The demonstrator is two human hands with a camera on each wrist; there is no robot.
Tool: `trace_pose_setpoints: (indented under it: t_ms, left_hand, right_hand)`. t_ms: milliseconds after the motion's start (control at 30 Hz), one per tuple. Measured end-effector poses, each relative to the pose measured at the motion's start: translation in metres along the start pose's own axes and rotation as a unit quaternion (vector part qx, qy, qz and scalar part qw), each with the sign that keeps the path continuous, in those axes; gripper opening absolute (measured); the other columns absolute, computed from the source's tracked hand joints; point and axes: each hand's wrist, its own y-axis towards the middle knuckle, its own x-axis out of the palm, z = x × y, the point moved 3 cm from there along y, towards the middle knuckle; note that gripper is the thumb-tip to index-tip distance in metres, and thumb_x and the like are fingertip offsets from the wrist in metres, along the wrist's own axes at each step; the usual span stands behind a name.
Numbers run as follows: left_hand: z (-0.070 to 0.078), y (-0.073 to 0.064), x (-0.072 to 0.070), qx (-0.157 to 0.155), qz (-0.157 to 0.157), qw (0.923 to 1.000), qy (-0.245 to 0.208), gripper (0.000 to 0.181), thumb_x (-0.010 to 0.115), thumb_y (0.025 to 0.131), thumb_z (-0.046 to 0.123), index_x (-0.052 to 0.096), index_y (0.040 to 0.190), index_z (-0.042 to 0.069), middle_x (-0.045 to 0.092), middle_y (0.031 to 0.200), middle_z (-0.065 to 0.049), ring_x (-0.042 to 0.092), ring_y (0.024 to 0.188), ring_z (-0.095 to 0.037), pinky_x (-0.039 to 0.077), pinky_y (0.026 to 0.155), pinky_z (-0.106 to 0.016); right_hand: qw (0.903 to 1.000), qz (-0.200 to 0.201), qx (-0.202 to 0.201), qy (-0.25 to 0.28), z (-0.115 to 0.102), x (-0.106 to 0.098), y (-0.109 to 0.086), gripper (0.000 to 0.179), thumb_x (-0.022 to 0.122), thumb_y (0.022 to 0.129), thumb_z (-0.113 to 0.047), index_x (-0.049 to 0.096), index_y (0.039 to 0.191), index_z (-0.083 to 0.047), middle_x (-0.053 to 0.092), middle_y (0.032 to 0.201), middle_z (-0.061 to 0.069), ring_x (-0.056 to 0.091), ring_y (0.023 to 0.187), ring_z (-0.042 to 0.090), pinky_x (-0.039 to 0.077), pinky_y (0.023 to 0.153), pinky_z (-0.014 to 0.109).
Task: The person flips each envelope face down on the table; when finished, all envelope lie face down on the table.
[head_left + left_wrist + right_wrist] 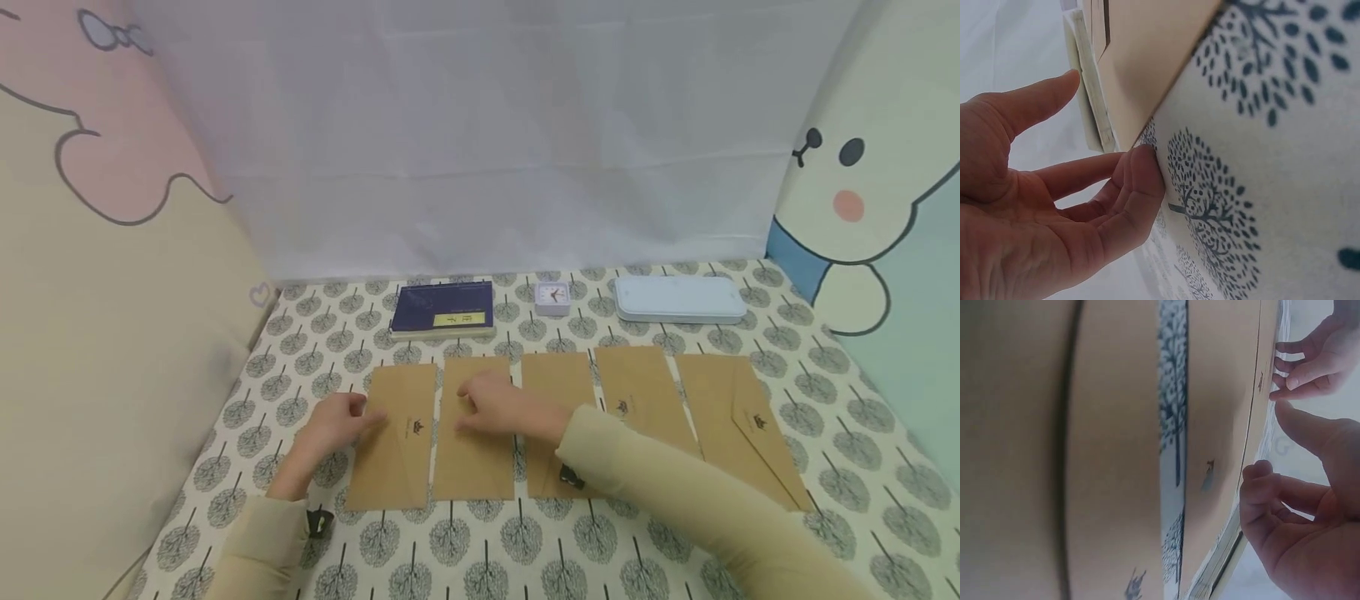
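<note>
Several brown paper envelopes lie side by side in a row. At the left edge of the leftmost envelope [401, 479] is my left hand [335, 425], its thumb over the paper and apart from the fingers. In the left wrist view the bent fingertips [1147, 165] meet the tablecloth right by that envelope's edge. My right hand [495, 404] is over the second envelope [472, 475], fingers loosely bent and thumb apart, with nothing between them. The right forearm crosses the third envelope [555, 375] and hides part of it. Farther right lie a fourth envelope [648, 392] and a fifth one with a diagonal flap [720, 400].
Behind the row are a dark blue book [442, 302], a small square clock [552, 298] and a pale blue case [678, 298]. A tree-patterned cloth [525, 542] covers the table. A white curtain [487, 150] hangs at the back, with printed panels at both sides.
</note>
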Motion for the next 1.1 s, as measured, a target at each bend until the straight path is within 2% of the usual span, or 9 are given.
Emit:
trace_pose_setpoints:
  t_ms: [133,233,300,433,700,833,933,1100]
  left_hand:
    - [-0.001,0.0,0.003,-0.005,-0.002,1.0,-0.006,0.046,0.07,0.087,0.029,0.062,0.107,-0.012,0.06,0.081,-0.009,0.054,0.068,-0.019,0.048,0.057,-0.031]
    - [0.0,0.001,0.003,-0.008,0.002,1.0,-0.003,0.045,0.071,0.085,0.028,0.062,0.105,-0.011,0.058,0.08,-0.01,0.053,0.069,-0.021,0.048,0.057,-0.032]
    - [0.002,0.001,0.002,-0.012,0.005,0.9999,0.004,0.052,0.072,0.084,0.029,0.059,0.111,-0.014,0.06,0.086,-0.013,0.055,0.074,-0.023,0.05,0.06,-0.033]
    - [0.005,0.0,0.0,-0.026,0.008,0.9995,0.014,0.064,0.074,0.082,0.032,0.052,0.118,-0.016,0.059,0.096,-0.019,0.058,0.081,-0.028,0.052,0.065,-0.038]
    - [0.006,-0.002,-0.001,-0.057,-0.002,0.9981,0.021,0.054,0.077,0.078,0.035,0.054,0.099,-0.01,0.058,0.087,-0.018,0.057,0.077,-0.028,0.051,0.064,-0.038]
    - [0.006,-0.002,-0.001,-0.078,-0.004,0.9966,0.026,0.043,0.077,0.077,0.035,0.054,0.076,0.0,0.055,0.07,-0.011,0.051,0.062,-0.021,0.045,0.051,-0.03]
    - [0.005,-0.003,-0.001,-0.098,-0.006,0.9947,0.031,0.045,0.078,0.076,0.037,0.046,0.062,0.009,0.048,0.058,-0.004,0.042,0.051,-0.015,0.037,0.044,-0.025]
    - [0.005,-0.002,0.0,-0.109,-0.009,0.9933,0.039,0.047,0.078,0.075,0.038,0.044,0.058,0.011,0.049,0.055,-0.003,0.041,0.049,-0.014,0.035,0.043,-0.024]
  right_hand:
    - [0.9999,-0.005,0.006,-0.011,-0.005,0.007,0.005,0.037,0.077,0.08,-0.034,0.068,0.098,-0.003,0.04,0.056,-0.004,0.035,0.051,0.009,0.037,0.052,0.023]
    - [0.9999,-0.003,0.007,-0.007,-0.009,0.007,0.006,0.033,0.077,0.08,-0.032,0.068,0.095,-0.004,0.042,0.059,-0.003,0.037,0.052,0.01,0.039,0.052,0.024]
    - [1.0,0.0,0.0,-0.008,-0.011,0.005,0.006,0.026,0.077,0.081,-0.031,0.065,0.083,-0.008,0.04,0.058,-0.004,0.036,0.051,0.009,0.037,0.049,0.024]
    - [0.9998,0.001,-0.01,-0.014,-0.015,0.005,0.009,0.023,0.077,0.081,-0.027,0.06,0.076,-0.012,0.04,0.058,-0.005,0.037,0.052,0.009,0.035,0.048,0.023]
    - [0.9991,-0.01,-0.019,-0.036,-0.022,0.01,0.017,0.026,0.077,0.081,-0.033,0.066,0.085,-0.009,0.041,0.058,-0.005,0.037,0.052,0.009,0.032,0.047,0.023]
    - [0.9989,-0.011,-0.015,-0.044,-0.026,0.013,0.02,0.028,0.078,0.079,-0.035,0.064,0.078,-0.011,0.043,0.06,-0.005,0.039,0.054,0.009,0.035,0.047,0.022]
    - [0.9986,-0.012,-0.013,-0.049,-0.029,0.015,0.021,0.029,0.079,0.077,-0.035,0.061,0.073,-0.013,0.048,0.062,-0.004,0.043,0.056,0.01,0.038,0.049,0.022]
    - [0.9989,-0.023,-0.002,-0.042,-0.031,0.019,0.022,0.028,0.079,0.077,-0.033,0.059,0.071,-0.014,0.052,0.065,-0.003,0.046,0.055,0.009,0.042,0.048,0.021]
